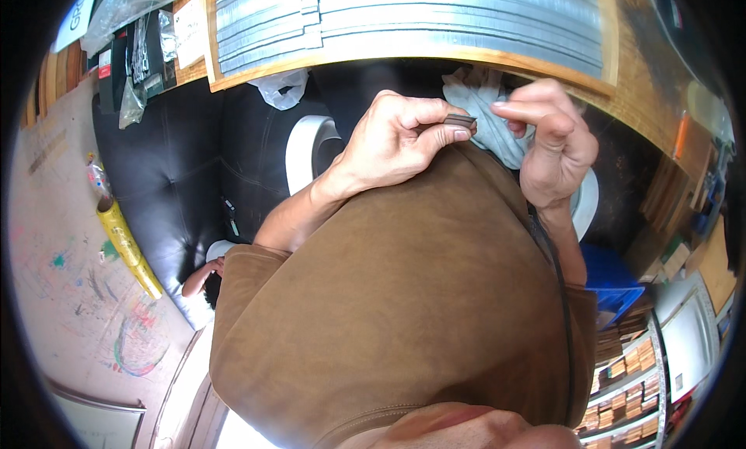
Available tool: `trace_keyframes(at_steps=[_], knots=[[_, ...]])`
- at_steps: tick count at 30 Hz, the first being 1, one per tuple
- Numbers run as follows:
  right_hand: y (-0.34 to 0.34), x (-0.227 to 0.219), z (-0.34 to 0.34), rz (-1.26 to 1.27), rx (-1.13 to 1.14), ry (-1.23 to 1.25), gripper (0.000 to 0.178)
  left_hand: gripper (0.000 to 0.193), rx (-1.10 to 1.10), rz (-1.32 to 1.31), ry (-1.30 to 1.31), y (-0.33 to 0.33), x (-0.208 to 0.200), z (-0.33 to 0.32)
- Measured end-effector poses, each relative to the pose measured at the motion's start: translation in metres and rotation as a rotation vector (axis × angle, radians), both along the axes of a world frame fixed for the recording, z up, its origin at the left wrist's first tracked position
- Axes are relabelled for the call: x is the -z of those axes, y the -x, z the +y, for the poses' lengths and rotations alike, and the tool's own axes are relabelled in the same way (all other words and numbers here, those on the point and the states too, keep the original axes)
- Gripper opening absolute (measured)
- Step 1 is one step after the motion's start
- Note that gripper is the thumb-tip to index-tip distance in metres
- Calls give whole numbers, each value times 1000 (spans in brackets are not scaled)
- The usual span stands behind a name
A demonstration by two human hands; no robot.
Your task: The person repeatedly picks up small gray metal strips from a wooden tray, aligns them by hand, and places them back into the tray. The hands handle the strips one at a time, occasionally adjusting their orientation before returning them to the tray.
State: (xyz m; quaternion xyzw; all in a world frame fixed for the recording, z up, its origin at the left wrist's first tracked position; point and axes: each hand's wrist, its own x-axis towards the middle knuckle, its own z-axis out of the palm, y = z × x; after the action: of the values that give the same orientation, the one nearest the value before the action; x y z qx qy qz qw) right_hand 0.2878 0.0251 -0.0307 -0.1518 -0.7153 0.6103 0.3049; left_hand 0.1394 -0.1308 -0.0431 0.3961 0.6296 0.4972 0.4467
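My left hand (400, 138) pinches a small dark flat piece (460, 121) between thumb and fingers, in front of my chest. The piece is thin, with a dark upper face and a brownish edge; its exact kind does not show. Just right of it, my right hand (556, 142) is raised with its fingers loosely bent and apart. One fingertip points toward the dark piece without touching it, and nothing shows in that hand. Behind the hands hangs a pale grey-blue cloth (497, 130). Beyond them, a wooden-framed tray (404, 58) holds several long silvery-grey strips (458, 21).
A wooden table (649, 115) carries the tray. Plastic-wrapped items (140, 52) lie at its left end. Around me are a black padded couch (171, 153), a white plastic bag (281, 89), a yellow tube (128, 247), a blue bin (610, 286) and another person's arm (200, 278).
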Motion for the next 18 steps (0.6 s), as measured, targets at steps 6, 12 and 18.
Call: trace_keyframes(at_steps=[6,12,18], knots=[[2,3,-18,-186,-103,110,27,12,-33,-4,-56,-4,1,2],[9,14,-21,-108,-94,98,20,7,-49,76,-52,-5,4,0],[7,14,-19,-125,-124,105,22,16,44,46,38,0,1,-2]])
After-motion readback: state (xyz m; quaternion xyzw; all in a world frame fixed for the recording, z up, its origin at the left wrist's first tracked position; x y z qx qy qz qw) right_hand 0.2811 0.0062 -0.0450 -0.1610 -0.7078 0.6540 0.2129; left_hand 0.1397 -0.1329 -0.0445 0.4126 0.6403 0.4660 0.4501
